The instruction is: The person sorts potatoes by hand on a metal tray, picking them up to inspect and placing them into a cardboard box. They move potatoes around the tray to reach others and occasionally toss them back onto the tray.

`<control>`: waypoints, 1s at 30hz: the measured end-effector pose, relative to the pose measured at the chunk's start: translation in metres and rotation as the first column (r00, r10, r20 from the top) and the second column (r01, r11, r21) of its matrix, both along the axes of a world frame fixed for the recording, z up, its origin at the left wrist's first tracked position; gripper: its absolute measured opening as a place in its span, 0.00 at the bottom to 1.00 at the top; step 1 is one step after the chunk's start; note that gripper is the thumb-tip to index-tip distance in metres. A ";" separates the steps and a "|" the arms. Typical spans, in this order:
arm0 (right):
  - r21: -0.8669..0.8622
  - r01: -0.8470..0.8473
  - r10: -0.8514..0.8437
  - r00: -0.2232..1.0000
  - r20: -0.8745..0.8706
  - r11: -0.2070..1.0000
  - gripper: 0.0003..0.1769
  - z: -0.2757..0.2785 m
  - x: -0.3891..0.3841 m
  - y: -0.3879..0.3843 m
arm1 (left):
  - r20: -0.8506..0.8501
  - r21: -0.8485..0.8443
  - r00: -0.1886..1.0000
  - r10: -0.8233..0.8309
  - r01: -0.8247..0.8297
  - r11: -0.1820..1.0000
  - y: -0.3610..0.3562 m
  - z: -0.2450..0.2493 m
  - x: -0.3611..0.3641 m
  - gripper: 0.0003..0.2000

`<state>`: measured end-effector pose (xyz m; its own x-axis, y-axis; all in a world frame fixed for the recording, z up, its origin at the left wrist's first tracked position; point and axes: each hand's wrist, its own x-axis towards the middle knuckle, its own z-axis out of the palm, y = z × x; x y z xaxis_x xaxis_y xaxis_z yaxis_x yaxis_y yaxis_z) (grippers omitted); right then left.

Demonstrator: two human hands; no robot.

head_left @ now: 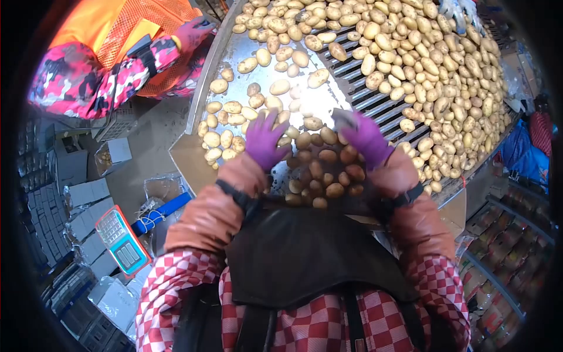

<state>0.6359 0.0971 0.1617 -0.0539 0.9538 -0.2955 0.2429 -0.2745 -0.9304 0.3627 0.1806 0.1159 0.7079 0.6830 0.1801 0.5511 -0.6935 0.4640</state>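
Both my hands wear purple gloves and reach over a metal sorting table (234, 64) strewn with potatoes. My left hand (267, 141) has its fingers spread, fingertips among loose potatoes (273, 102) on the bare metal. To the right, my right hand (366, 139) is stretched out beside the slatted grate (375, 105), its grey fingertips extended and slightly blurred, with no potato visible in it. Between my forearms lies a shaded group of potatoes (328, 156) close to my black apron (316, 252).
A large heap of potatoes (446, 88) covers the grate at right. Another person's gloved hand (460, 13) touches its far end. A person in an orange vest (126, 35) stands at left. A scale (123, 242) and boxes (94, 211) are at lower left.
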 end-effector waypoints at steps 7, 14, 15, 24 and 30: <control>0.411 -0.096 -0.227 0.711 0.666 0.907 0.31 -0.039 0.007 0.139 | -0.219 -0.050 0.968 0.121 -0.135 0.990 -0.045 0.003 -0.075 0.14; -0.146 -0.210 0.250 0.659 0.710 0.967 0.34 -0.074 -0.032 0.090 | -0.062 0.242 0.983 0.174 -0.154 0.958 -0.006 0.022 -0.052 0.10; -0.250 -0.127 0.231 0.862 0.450 0.960 0.34 -0.063 -0.034 0.071 | -0.063 0.144 0.979 0.192 -0.181 0.973 0.015 0.029 -0.040 0.10; -0.182 0.121 -0.193 0.871 -0.452 0.976 0.33 -0.027 -0.023 -0.057 | -0.129 0.168 0.953 0.274 -0.251 0.953 0.185 -0.057 0.053 0.28; -0.450 0.249 -0.514 0.395 -0.761 0.857 0.26 -0.017 -0.019 -0.085 | -0.271 0.171 0.959 0.089 -0.043 0.984 0.067 -0.021 0.053 0.28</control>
<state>0.6174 0.0126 0.1447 -0.0447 0.8492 -0.5261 -0.7954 -0.3489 -0.4956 0.4161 0.2477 0.0947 0.7000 0.7077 0.0955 0.6886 -0.7044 0.1721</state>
